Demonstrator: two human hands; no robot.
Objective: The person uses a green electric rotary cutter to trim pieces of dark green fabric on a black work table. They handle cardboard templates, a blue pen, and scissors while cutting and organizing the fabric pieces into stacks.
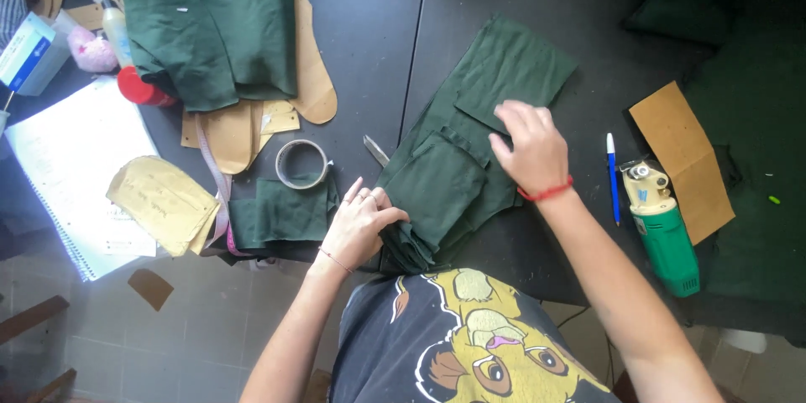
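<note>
Hands: left (363, 222), right (531, 147) on green fabric stack (445, 189); scissors (375, 150) half hidden.

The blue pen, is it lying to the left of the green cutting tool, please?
Yes, the blue pen lies just left of the green cutting tool.

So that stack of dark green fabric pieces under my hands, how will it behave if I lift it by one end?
The green fabric stack will probably droop; it already bunches where the left hand grips it. The loose top pieces under the right hand would likely slide apart, since they lie offset. It looks light for its size, being thin cloth.
</note>
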